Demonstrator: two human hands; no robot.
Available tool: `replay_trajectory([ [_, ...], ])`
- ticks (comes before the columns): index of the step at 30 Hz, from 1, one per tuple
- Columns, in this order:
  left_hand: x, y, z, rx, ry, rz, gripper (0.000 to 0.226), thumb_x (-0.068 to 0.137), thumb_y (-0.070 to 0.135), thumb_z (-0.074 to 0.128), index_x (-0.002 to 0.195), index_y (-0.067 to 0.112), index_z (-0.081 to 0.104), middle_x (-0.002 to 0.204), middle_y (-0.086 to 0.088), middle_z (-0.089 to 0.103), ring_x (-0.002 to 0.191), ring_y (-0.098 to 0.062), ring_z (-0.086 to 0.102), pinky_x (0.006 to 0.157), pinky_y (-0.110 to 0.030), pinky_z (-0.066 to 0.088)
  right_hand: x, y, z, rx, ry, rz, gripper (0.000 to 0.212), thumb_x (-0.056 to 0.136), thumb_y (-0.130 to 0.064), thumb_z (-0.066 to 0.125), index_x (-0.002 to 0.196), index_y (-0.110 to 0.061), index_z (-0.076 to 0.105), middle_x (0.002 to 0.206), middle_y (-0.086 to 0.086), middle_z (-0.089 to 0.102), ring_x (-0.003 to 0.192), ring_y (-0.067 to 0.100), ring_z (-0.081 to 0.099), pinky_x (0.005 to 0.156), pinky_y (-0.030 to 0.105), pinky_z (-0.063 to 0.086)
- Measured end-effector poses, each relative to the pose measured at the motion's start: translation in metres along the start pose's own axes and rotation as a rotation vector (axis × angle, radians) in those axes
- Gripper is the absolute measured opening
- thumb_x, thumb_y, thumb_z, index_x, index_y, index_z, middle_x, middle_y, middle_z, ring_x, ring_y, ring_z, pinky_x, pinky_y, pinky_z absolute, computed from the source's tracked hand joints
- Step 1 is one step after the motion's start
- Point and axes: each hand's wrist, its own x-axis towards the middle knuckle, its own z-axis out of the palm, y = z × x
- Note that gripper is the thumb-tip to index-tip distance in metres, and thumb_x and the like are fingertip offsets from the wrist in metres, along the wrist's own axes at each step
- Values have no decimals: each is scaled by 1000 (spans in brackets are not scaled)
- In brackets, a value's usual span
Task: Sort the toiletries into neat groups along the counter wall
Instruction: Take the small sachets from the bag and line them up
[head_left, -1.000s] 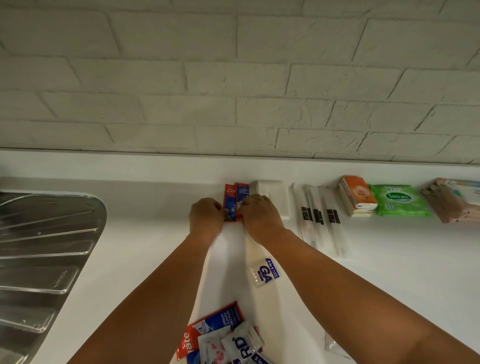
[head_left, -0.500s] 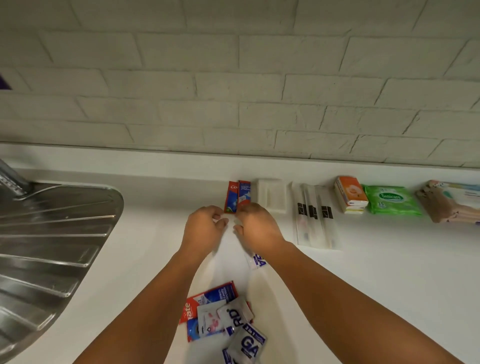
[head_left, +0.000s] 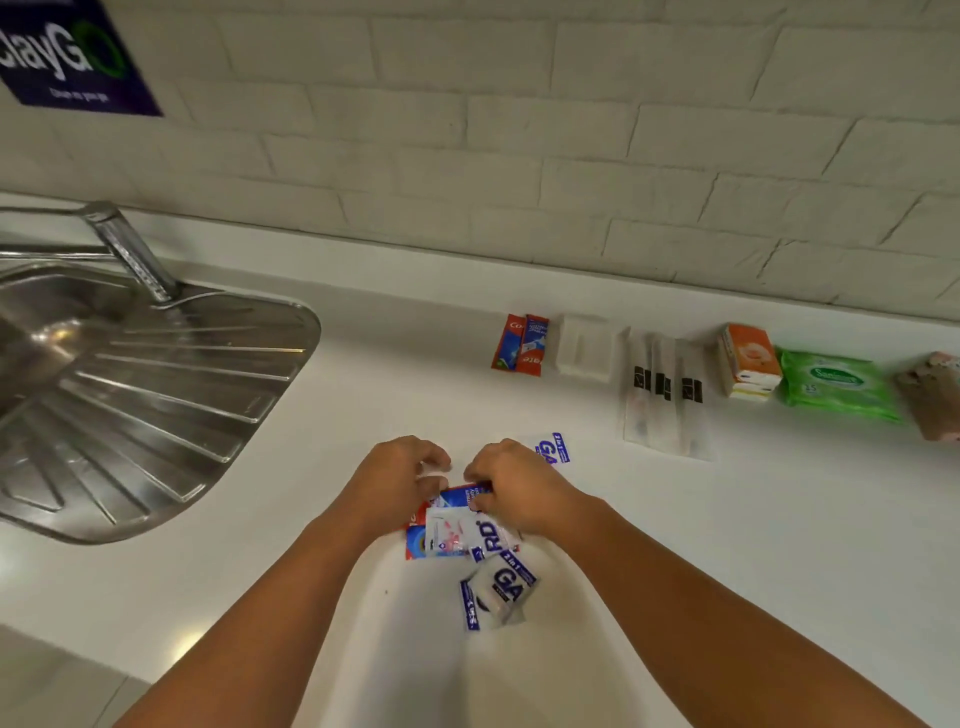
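Loose pile of sachets (head_left: 467, 540): on the tabletop (head_left: 779, 545), right of the sink (head_left: 156, 389), toward the near edge.

My left hand (head_left: 400, 478) and right hand (head_left: 511, 488): fingers curled at the pile's wall-side edge. I cannot tell if either grips a sachet.

Single blue-print sachet (head_left: 553, 449): slightly farther right of the sink.

Wall row, going away from the sink: two toothpaste sachets (head_left: 521, 345), white box (head_left: 584, 351), clear sleeves (head_left: 665, 395), orange packs (head_left: 748, 361), green wipes (head_left: 831, 384).

Two toothpaste sachets (head_left: 520, 345) at wall (head_left: 519, 182); mixed sachets (head_left: 467, 540) piled, overlapping, nearer.
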Motion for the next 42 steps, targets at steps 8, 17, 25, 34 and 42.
replay_trajectory([
  [8,-23,-22,3,281,-106,24,43,83,37,77,122,26,65,117,2,64,102,-13,56,88,-28,49,0,-6,6,-49,-42,0,39,85,-30,74,121,-21,65,117,2,55,109,19,51,91,37,50],
  [17,-5,-23,-8,338,-113,-7,29,87,36,73,114,28,67,110,5,67,96,-11,56,81,-27,47,13,-7,-1,-23,-24,37,33,90,-27,69,122,-20,64,117,3,56,111,19,52,88,33,49],
  [25,34,-5,-41,26,48,37,12,88,18,73,94,27,67,86,10,65,76,-10,58,60,-14,41,23,8,-17,168,69,161,27,99,-24,53,117,-16,71,110,5,70,98,21,62,84,36,54],
  [34,85,20,-23,-684,297,-184,25,86,26,77,105,12,71,84,-2,72,70,-14,65,68,-26,51,40,32,-33,1086,398,438,11,95,-11,62,95,-9,73,69,3,69,49,5,56,51,18,45],
  [42,129,38,0,-814,57,-159,10,92,15,69,96,7,75,82,-21,74,68,-32,63,69,-44,59,79,45,-43,1302,477,508,12,95,-8,60,96,-2,70,84,20,72,62,24,64,66,39,58],
])
